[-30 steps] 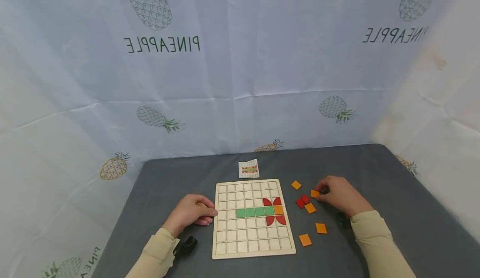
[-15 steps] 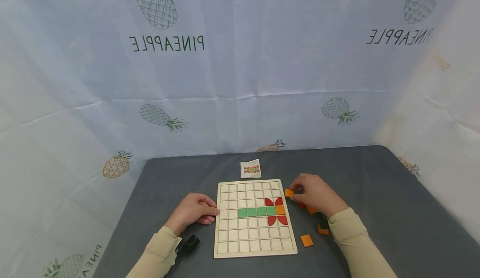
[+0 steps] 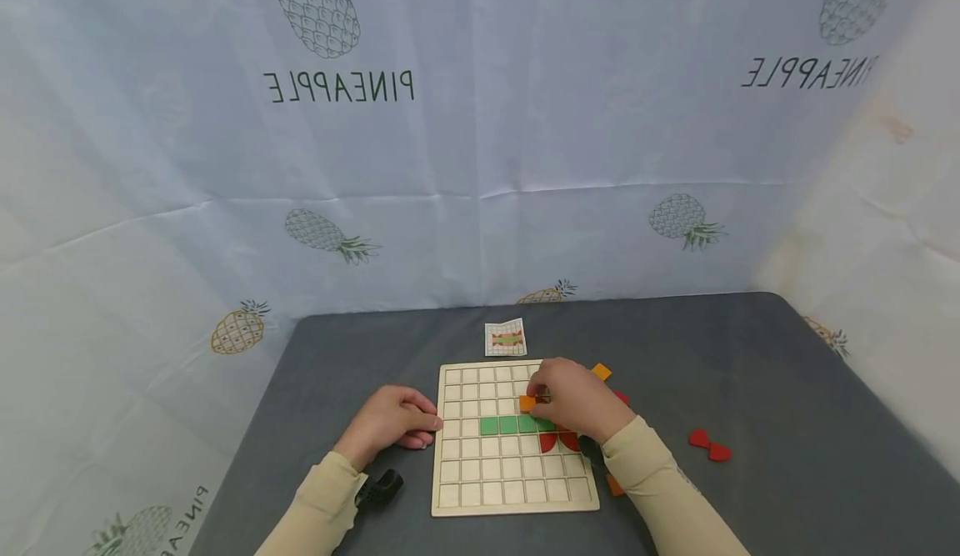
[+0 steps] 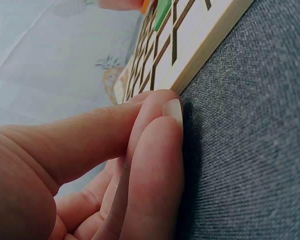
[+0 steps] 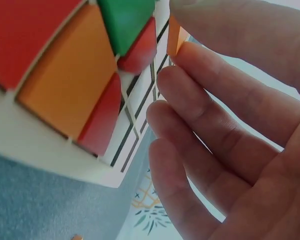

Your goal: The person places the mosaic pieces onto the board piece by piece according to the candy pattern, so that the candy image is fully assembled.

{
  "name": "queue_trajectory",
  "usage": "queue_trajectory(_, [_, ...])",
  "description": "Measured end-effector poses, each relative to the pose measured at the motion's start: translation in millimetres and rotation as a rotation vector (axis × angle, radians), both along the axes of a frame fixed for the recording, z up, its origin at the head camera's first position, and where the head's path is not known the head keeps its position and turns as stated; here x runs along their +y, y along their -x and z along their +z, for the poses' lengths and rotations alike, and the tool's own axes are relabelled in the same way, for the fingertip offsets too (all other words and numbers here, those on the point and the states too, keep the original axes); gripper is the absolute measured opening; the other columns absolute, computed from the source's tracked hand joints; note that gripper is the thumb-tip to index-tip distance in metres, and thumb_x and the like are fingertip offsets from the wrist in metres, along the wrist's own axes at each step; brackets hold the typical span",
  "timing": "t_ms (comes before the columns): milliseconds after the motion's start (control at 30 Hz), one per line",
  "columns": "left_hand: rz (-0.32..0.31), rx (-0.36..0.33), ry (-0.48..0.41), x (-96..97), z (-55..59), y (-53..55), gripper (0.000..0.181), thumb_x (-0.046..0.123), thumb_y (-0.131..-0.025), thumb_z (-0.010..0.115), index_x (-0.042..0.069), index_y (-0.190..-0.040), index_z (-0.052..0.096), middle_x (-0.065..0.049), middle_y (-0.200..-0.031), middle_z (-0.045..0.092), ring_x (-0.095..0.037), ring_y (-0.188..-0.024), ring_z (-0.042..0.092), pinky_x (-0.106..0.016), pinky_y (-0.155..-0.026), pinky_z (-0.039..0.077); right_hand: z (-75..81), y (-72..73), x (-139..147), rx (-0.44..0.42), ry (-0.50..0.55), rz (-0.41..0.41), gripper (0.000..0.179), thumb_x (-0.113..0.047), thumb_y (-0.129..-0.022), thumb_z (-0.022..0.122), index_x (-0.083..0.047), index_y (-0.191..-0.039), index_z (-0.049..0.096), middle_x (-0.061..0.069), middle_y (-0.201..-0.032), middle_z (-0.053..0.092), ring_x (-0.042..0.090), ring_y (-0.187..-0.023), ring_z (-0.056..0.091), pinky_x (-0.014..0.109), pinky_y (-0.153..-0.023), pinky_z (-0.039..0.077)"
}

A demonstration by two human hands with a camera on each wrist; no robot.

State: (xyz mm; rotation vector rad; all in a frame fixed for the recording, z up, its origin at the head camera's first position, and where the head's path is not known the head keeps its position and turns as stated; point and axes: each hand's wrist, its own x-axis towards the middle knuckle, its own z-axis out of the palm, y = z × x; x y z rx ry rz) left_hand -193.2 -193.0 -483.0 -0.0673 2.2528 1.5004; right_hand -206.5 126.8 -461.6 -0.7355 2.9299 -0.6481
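Note:
My right hand (image 3: 581, 399) pinches an orange square tile (image 3: 527, 404) between thumb and index finger, over the wooden grid board (image 3: 491, 491); its other fingers spread out in the right wrist view. Just below that tile runs a row of green square tiles (image 3: 508, 425) set in the board. Red rounded tiles (image 3: 548, 443) sit by the row's right end, and the right wrist view shows an orange square tile (image 5: 70, 70) between red ones. With thumb and index finger together, my left hand (image 3: 390, 423) holds the board's left edge. The right hand hides part of the board's right side.
A small pattern card (image 3: 506, 338) lies behind the board. Right of the board are loose orange tiles (image 3: 602, 371), partly covered by the right arm, and two red tiles (image 3: 699, 438) farther right. A pineapple-print cloth (image 3: 480, 139) hangs behind the dark table (image 3: 750, 356).
My right hand has carried the orange tile leftward from the loose pieces to above the board. Its move uncovers two red tiles at the right. The left hand stays at the board's edge.

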Motion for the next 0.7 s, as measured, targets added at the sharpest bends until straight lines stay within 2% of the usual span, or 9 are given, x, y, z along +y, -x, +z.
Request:
queue_trajectory(433, [0.008,-0.010,0.006,0.3,-0.2,-0.2,0.036,0.023,-0.082,0.087,0.002,-0.107,0.071,-0.007,-0.087,0.079,-0.016,-0.073,0.075,-0.034,-0.067,0.065,-1.7,1.1,-6.1,0.034,-0.038,0.019,0.013,-0.025,-0.084,0.085,-0.020,-0.095,0.078,-0.009,-0.091,0.064,0.007,-0.082,0.055,0.025,-0.070,0.053])
queue_trajectory(700, [0.015,-0.008,0.007,1.1,-2.0,1.4,0.036,0.024,-0.082,0.087,0.003,-0.107,0.072,-0.007,-0.086,0.079,-0.016,-0.072,0.075,-0.033,-0.066,0.065,-3.8,3.2,-5.3,0.070,-0.030,0.042,0.005,-0.024,-0.088,0.082,-0.021,-0.090,0.080,-0.009,-0.086,0.064,0.006,-0.079,0.053,0.021,-0.065,0.050])
